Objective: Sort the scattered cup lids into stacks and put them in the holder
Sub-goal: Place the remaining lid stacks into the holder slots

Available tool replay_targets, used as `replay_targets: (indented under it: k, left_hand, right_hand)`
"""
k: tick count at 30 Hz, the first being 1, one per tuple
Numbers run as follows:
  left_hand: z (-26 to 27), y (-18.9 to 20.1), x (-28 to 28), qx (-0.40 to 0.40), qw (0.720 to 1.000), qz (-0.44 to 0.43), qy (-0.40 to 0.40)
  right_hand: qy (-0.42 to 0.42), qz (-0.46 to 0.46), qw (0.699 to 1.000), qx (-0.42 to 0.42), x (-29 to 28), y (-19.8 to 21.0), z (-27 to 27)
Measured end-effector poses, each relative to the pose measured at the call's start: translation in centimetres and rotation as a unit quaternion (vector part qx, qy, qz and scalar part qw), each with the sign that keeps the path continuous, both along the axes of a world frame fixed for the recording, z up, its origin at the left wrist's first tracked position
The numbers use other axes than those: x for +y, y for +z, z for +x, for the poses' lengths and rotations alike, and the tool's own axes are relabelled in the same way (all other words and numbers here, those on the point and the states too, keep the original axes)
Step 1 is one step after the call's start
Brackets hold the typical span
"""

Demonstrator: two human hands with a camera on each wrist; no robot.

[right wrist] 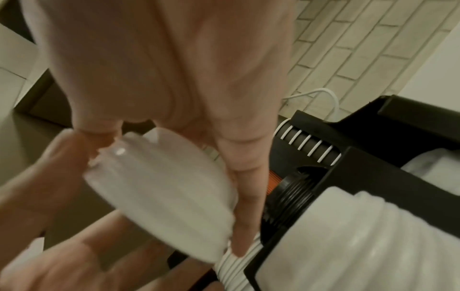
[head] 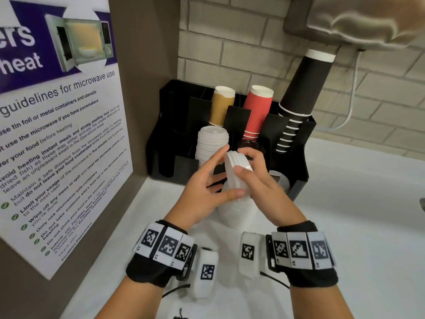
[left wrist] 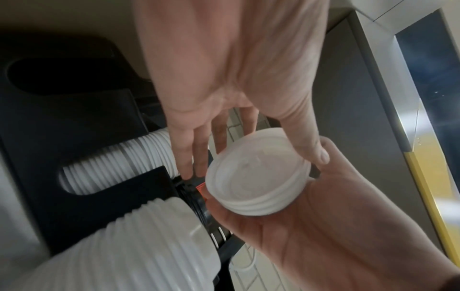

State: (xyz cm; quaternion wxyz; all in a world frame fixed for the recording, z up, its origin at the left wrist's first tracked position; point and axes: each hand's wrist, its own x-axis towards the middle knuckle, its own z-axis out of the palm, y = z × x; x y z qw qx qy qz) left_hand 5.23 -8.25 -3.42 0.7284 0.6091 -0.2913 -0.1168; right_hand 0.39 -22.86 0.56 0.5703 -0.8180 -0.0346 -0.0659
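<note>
Pale brick wall (head: 241, 56) behind, white countertop (head: 345, 203) below, brown side panel at your left carrying a large printed microwave-guidelines poster (head: 57, 125).

Black plastic cup-and-lid holder (head: 301, 162) sits in the corner against the wall. Its rear slots carry upside-down cups: a tan paper cup stack (head: 222, 105), a red ribbed cup stack (head: 256, 111) and a tall black cup stack (head: 305, 88). A tall white lid stack (head: 212, 143) already stands in a front slot on the left side. A second white lid column (head: 236, 210) stands on the counter under your wrists, just in front of the holder.

Your left hand (head: 207, 192) and right hand (head: 259, 180) meet around a short stack of white plastic cup lids (head: 236, 171), held on edge above that column. Right thumb and fingers are curled round its rim; left thumb presses the near rim, left fingers reach straight past it.

Risks, as judgement: the lids are slick and only loosely nested, so tilting them toward a slot could fan them apart and drop some. Your knuckles pass close to the counter column and the slotted stack; a brush could topple either.

Legible writing: "guidelines for microwave use", "Wipe off any mess or spill", "Only use microwave-safe containers". Wristbands (head: 301, 249) bear square coded markers, too small to read.
</note>
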Motion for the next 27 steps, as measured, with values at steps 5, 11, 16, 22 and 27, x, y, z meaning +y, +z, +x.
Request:
replay_targets:
  k: [5, 11, 16, 22, 27]
  left_hand:
    - [-0.1, 0.3, 0.6, -0.022, 1.000, -0.005, 0.005]
    - [-0.3, 0.3, 0.4, -0.030, 0.999, 0.006, 0.014]
    - [0.0, 0.1, 0.3, -0.031, 0.999, 0.006, 0.011]
    - [0.1, -0.3, 0.1, -0.029, 0.999, 0.016, 0.010]
    - [0.0, -0.3, 0.1, -0.022, 1.000, 0.008, -0.004]
  right_hand:
    - [0.037, 0.051, 0.998, 0.024, -1.0, -0.3, -0.6]
    - [0.036, 0.085, 0.996, 0.009, -1.7, 0.0, -1.2]
    - [0.016, 0.049, 0.998, -0.025, -1.3, -0.1, -1.5]
    - [0.026, 0.052, 0.998, -0.023, -1.4, -0.4, -1.4]
    - [0.033, 0.045, 0.998, -0.022, -1.8, -0.6, -1.3]
